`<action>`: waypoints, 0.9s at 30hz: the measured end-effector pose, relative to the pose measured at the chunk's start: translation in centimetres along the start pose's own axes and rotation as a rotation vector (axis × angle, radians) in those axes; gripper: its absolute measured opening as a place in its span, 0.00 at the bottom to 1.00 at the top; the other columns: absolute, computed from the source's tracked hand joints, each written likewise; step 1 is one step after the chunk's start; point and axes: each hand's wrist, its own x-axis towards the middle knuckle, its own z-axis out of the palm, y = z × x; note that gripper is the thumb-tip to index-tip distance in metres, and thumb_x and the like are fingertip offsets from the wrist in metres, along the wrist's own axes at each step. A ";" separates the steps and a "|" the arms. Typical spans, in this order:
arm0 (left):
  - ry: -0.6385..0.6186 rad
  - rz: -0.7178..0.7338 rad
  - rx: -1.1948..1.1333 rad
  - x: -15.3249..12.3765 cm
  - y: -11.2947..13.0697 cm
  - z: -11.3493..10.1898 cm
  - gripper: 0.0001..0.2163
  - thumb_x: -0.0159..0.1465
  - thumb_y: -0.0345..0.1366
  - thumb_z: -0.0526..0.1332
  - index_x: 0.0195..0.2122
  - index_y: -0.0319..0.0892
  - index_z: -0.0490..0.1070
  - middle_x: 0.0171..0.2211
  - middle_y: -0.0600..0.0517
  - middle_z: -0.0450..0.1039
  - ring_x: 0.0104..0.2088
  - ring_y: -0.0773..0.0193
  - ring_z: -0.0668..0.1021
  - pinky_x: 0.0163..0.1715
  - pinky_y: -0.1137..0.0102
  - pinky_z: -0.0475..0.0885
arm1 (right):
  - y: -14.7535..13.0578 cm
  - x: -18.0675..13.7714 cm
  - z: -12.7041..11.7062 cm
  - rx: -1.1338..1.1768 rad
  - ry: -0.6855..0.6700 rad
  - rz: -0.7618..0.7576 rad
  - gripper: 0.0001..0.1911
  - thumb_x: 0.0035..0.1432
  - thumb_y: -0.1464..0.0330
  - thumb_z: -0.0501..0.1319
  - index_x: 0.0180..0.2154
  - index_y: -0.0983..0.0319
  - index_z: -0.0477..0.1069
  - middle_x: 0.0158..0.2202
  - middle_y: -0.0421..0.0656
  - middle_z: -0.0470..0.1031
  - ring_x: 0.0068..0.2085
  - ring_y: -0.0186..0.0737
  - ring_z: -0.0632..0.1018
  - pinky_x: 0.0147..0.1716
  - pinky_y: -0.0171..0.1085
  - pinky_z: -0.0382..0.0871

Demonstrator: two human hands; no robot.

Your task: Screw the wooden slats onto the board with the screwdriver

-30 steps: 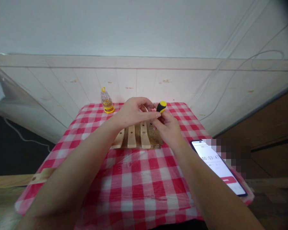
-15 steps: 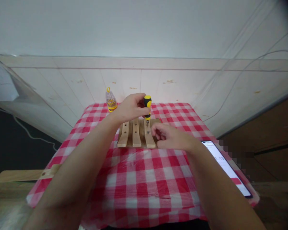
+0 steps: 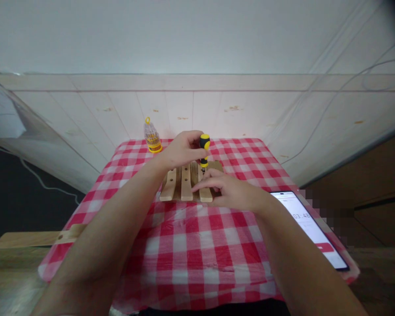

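My left hand (image 3: 183, 150) is closed round the black and yellow handle of a small screwdriver (image 3: 204, 149), which stands upright with its tip on the rightmost slat. A small wooden slatted board (image 3: 181, 184) with holes in its slats lies on the red and white checked tablecloth (image 3: 197, 245). My right hand (image 3: 226, 189) lies on the board's right part, fingers stretched out flat and pointing left, close to the screwdriver tip.
A clear case with a yellow base and loop (image 3: 152, 137) stands at the table's far left corner. A phone (image 3: 311, 228) showing a timer lies at the right edge. A wooden strip (image 3: 36, 239) lies off the table's left side. White panelling runs behind.
The screwdriver passed from my right hand to my left and now stands upright on the board. My right hand dropped and flattened onto the board.
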 end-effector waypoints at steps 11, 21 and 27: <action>-0.026 0.007 -0.004 0.0 -0.3 0.0 0.07 0.50 0.27 0.64 0.27 0.38 0.65 0.22 0.58 0.68 0.23 0.72 0.74 0.23 0.75 0.73 | 0.3 -0.2 -0.6 0.082 -0.016 -0.005 0.16 0.54 0.75 0.61 0.44 0.58 0.76 0.43 0.43 0.70 0.44 0.39 0.72 0.43 0.39 0.68; -0.028 0.093 0.088 0.1 -0.5 -0.1 0.08 0.51 0.29 0.66 0.27 0.38 0.65 0.23 0.58 0.66 0.24 0.74 0.71 0.24 0.77 0.69 | 2.4 1.2 0.6 0.195 0.550 0.457 0.05 0.56 0.65 0.55 0.34 0.58 0.67 0.25 0.37 0.68 0.28 0.36 0.70 0.28 0.36 0.61; -0.022 0.107 0.158 0.1 -0.4 -0.1 0.08 0.51 0.30 0.66 0.27 0.39 0.66 0.23 0.57 0.67 0.25 0.72 0.72 0.25 0.75 0.67 | 2.7 1.6 0.9 0.282 0.598 0.439 0.07 0.56 0.65 0.54 0.32 0.58 0.69 0.23 0.37 0.68 0.28 0.36 0.70 0.28 0.36 0.62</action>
